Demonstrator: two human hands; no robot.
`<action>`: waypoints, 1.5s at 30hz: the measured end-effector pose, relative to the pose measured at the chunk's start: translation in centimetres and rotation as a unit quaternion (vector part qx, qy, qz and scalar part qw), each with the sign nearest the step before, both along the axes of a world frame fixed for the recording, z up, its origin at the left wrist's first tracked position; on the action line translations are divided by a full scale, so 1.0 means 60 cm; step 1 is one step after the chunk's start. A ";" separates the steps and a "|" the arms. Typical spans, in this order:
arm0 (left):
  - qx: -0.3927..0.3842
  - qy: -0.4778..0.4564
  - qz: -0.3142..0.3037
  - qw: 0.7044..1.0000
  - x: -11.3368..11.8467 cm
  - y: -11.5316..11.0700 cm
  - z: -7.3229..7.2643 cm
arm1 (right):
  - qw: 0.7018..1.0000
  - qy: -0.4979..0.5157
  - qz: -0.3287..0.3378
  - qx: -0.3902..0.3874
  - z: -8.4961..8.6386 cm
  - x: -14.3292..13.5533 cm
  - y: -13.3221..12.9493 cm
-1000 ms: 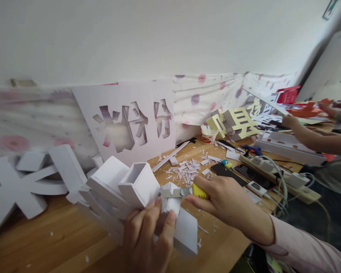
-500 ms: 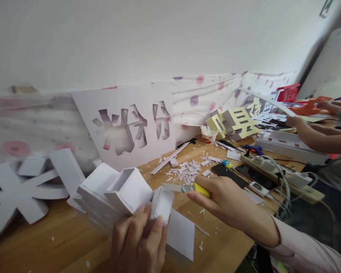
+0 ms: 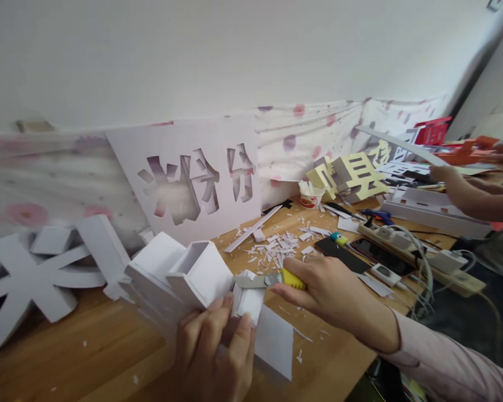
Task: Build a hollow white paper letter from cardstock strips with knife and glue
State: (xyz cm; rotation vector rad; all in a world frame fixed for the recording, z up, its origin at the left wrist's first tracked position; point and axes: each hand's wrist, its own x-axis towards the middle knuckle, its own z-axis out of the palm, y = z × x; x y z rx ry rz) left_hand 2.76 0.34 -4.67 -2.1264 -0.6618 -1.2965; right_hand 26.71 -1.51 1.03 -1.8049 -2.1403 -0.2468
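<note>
My left hand [image 3: 218,349] grips a white foam-board letter [image 3: 207,273] built of boxy, hollow parts, its fingers around a small block-shaped end. In my right hand [image 3: 322,287] is a yellow utility knife [image 3: 292,278], its metal blade lying across the top of that small end. A flat white flap [image 3: 274,340] of the letter sticks out to the right, below the blade. Behind my hands, white offcuts [image 3: 279,248] are scattered over the wooden table [image 3: 121,340].
Left lies a large white letter shape [image 3: 33,273]. A white board with cut-out characters [image 3: 193,223] leans on the wall. Right are a paper cup [image 3: 311,196], yellow letters [image 3: 362,174], phones, and a power strip [image 3: 419,257] with cables. Another person's arm [image 3: 465,190] holds a white strip.
The knife blade has moved left from the edge of the small end onto its top. The letter in my left hand appears slightly further right in view.
</note>
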 end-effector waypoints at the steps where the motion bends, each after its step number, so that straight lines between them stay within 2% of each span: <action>1: 0.001 -0.004 -0.002 1.000 0.000 -0.001 0.001 | 1.000 0.002 -0.025 -0.004 -0.003 0.011 0.006; 4: -0.019 -0.032 -0.006 0.999 -0.002 -0.005 0.005 | 0.995 0.013 -0.098 -0.004 -0.013 0.055 0.026; 8: -0.057 -0.077 -0.031 0.995 -0.007 0.005 0.014 | 0.991 0.033 -0.124 -0.025 -0.032 0.092 0.031; 12: -0.140 -0.139 -0.060 0.979 -0.018 0.032 0.009 | 0.989 0.052 -0.131 -0.049 -0.058 0.091 0.020; 14: -0.184 -0.178 -0.062 0.965 -0.023 0.043 0.001 | 0.987 0.061 -0.135 -0.063 -0.073 0.088 0.017; 17: -0.211 -0.218 -0.052 0.951 -0.028 0.052 -0.004 | 0.984 0.074 -0.135 -0.089 -0.094 0.087 0.016; 24: -0.220 -0.144 -0.050 0.964 -0.033 0.049 0.026 | 0.976 0.106 -0.131 -0.139 -0.113 0.081 0.018; 28: -0.213 -0.133 -0.063 0.966 -0.039 0.047 0.032 | 0.973 0.122 -0.126 -0.151 -0.117 0.076 0.018; 38: -0.217 -0.121 -0.037 0.968 -0.046 0.047 0.037 | 0.977 0.141 -0.109 -0.113 -0.142 0.069 0.019; 45: -0.203 -0.080 -0.055 0.974 -0.056 0.044 0.052 | 0.971 0.206 -0.085 -0.083 -0.167 0.062 0.022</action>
